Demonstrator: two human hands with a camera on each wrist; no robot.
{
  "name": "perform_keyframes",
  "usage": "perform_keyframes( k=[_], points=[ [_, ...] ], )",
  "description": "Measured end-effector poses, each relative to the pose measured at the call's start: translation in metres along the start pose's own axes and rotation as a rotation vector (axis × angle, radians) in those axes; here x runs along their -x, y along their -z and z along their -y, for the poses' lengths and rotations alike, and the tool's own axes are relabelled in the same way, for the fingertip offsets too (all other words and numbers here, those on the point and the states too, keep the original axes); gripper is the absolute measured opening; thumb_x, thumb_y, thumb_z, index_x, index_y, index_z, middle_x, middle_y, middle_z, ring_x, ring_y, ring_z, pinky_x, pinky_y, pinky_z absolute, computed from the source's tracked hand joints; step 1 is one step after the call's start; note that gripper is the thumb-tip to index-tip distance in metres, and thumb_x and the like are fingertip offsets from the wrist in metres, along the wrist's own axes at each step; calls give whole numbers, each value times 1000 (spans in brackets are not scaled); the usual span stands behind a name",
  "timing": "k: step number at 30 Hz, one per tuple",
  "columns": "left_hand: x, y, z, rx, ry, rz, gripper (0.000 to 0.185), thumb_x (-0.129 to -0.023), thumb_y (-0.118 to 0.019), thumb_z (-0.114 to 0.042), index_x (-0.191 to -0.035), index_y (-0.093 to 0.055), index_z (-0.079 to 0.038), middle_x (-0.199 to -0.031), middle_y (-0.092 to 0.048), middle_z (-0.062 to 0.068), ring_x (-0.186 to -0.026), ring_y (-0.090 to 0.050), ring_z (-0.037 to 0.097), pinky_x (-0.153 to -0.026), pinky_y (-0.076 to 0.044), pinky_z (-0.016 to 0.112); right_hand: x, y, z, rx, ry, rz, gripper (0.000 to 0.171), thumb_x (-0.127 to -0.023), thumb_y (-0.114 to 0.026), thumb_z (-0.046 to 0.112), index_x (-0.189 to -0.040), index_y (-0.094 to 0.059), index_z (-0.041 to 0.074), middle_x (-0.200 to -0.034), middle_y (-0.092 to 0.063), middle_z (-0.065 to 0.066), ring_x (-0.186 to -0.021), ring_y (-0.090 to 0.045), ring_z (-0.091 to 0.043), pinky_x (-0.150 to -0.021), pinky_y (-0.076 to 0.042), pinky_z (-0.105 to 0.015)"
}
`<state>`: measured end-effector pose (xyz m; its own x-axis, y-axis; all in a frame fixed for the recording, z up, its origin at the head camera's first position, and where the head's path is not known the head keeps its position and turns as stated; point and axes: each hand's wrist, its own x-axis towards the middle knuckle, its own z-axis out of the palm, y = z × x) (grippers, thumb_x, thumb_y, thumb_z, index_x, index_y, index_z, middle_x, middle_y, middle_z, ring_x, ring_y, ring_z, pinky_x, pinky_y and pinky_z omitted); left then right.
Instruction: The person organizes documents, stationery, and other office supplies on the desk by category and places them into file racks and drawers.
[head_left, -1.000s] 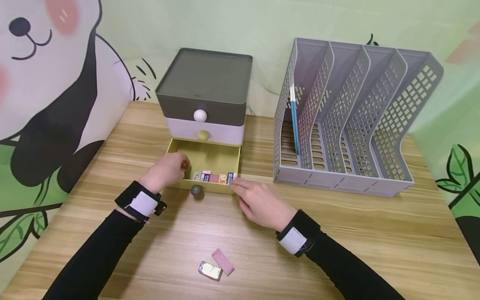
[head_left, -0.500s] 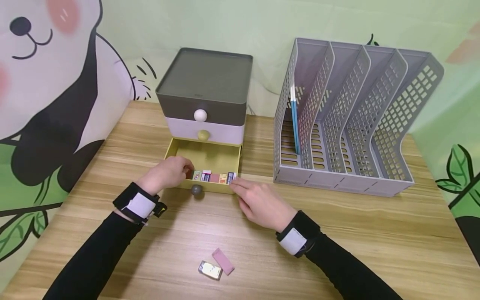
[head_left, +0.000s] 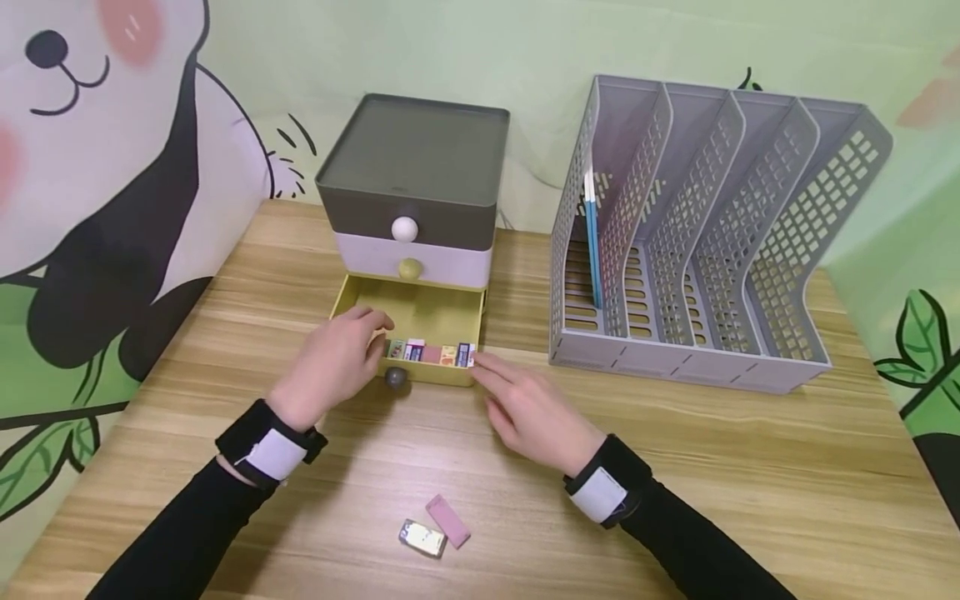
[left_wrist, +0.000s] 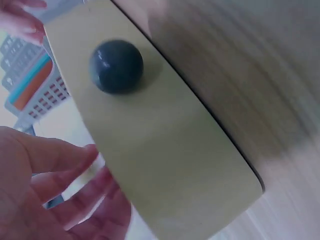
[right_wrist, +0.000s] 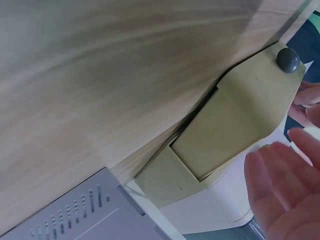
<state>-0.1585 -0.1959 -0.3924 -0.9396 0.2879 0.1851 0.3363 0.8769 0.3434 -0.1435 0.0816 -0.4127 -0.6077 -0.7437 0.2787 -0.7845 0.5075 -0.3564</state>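
Observation:
The bottom yellow drawer of a small cabinet stands pulled out. Along its front wall lies a row of several small erasers, with pink, patterned and striped faces. My left hand is over the drawer's front left corner, fingers loosely bent; the left wrist view shows the fingers behind the drawer front, gripping nothing visible. At the front right corner, my right hand has its fingertips right at the rim beside the end eraser, its fingers extended. A pink eraser and a pale wrapped eraser lie on the table.
The cabinet's dark top and upper drawers rise behind the open drawer, whose grey knob sticks out in front. A grey file rack stands to the right, with thin blue-edged books in its left slot.
My left hand first slid slightly right inside the drawer, then rose and drew back toward the front corner. The right hand stays at the right corner, slightly lower. The two table erasers lie as before.

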Motion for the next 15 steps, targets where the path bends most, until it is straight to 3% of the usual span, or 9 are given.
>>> perform_keyframes(
  k=[3,5,10,15],
  points=[
    [9,1,-7,-1,-106,-57,15,-88,-63,-2,-103,-67,0,-97,-63,12,-83,-63,26,-70,-53,42,6,1,1,7,-11,-28,45,-87,-66,0,-131,-57,-4,-138,-52,-21,-123,-54,-32,-103,-41,-39],
    [16,2,-12,18,-183,-41,15,-87,-66,-2,-101,-67,-2,-96,-62,9,-82,-62,23,-70,-53,39,9,2,3,21,-9,-27,44,-87,-67,1,-129,-59,-3,-135,-55,-20,-121,-56,-32,-102,-43,-40],
    [37,-2,-28,88,-351,119,18,-84,-74,-8,-100,-67,-6,-96,-61,3,-80,-62,17,-73,-54,33,16,5,7,44,13,1,40,-88,-66,4,-127,-61,-3,-129,-60,-19,-117,-59,-31,-99,-45,-41],
    [58,-11,-43,143,-442,306,31,-82,-79,-29,-105,-68,-11,-102,-61,-2,-86,-61,13,-78,-53,31,21,8,9,44,22,12,39,-88,-66,4,-127,-61,-3,-129,-60,-18,-117,-59,-31,-99,-46,-41]
  ],
)
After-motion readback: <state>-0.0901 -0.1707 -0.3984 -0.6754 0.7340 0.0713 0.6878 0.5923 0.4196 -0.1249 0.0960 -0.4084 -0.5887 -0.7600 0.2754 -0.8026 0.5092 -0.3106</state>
